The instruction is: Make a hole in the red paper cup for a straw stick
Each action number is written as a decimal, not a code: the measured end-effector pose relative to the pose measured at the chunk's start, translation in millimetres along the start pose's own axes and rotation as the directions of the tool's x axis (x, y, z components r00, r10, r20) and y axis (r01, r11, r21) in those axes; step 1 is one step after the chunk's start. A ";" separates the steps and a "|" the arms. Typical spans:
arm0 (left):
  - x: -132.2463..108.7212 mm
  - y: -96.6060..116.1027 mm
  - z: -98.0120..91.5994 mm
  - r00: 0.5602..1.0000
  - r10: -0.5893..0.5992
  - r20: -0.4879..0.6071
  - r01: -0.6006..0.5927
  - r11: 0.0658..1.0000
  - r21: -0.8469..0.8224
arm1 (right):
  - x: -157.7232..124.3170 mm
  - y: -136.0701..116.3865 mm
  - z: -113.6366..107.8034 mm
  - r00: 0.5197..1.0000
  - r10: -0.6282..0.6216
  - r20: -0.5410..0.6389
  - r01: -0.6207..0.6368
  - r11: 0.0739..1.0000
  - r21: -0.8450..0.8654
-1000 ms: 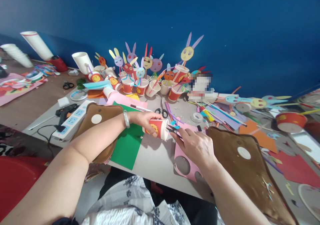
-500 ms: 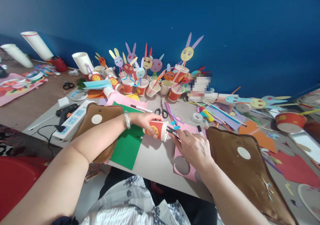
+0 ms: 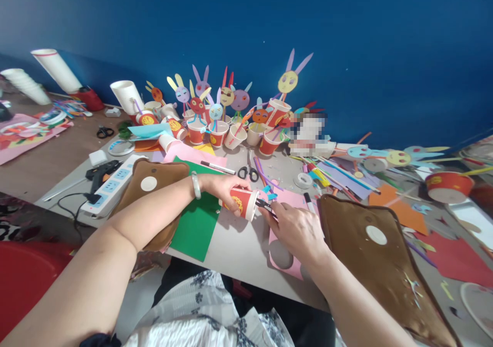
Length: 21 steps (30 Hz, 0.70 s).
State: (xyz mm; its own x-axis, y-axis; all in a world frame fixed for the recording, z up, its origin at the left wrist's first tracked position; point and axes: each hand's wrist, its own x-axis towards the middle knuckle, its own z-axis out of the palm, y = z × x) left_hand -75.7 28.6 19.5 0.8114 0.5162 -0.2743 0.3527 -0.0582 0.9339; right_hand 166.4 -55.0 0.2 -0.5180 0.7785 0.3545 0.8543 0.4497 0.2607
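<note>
My left hand (image 3: 227,190) is closed around a red paper cup (image 3: 243,202) with yellow print, held on its side above the table. The cup's white end points to the right. In my right hand (image 3: 298,226) are dark-bladed scissors (image 3: 262,203); my fingers hide their handles. The blade tips meet the cup's white end and look closer together now. Below my left wrist lies green paper (image 3: 198,229), and under my right hand is pink paper (image 3: 285,270) with round holes cut from it.
Brown pouches lie on both sides, one left (image 3: 154,172) and one right (image 3: 362,254). Black scissors (image 3: 248,173) and a marker (image 3: 217,168) lie beyond my hands. Several paper cups with rabbit faces (image 3: 215,112) stand along the wall. A power strip (image 3: 111,188) sits at left.
The scissor blades have moved from spread to nearly together at the cup's end. The cup has tilted slightly and shifted a little lower; both hands stay in about the same place.
</note>
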 end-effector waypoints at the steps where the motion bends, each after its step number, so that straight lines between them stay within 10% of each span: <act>1: 0.4 -0.8 -0.2 1.000 0.008 0.005 -0.008 1.000 0.002 | -0.1 0.8 0.5 1.000 0.002 -0.003 -0.002 1.000 0.012; 21: 4.6 -6.7 -3.5 0.996 0.045 0.072 -0.043 0.999 -0.025 | 1.0 9.5 -4.1 1.000 -0.014 0.019 0.011 0.989 0.148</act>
State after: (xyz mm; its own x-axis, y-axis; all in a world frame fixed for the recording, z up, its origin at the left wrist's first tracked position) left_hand -75.9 34.4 12.8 0.8579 0.4499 -0.2479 0.3056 -0.0590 0.9503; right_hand 173.8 -51.8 6.7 -0.5288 0.7803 0.3340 0.8456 0.5180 0.1289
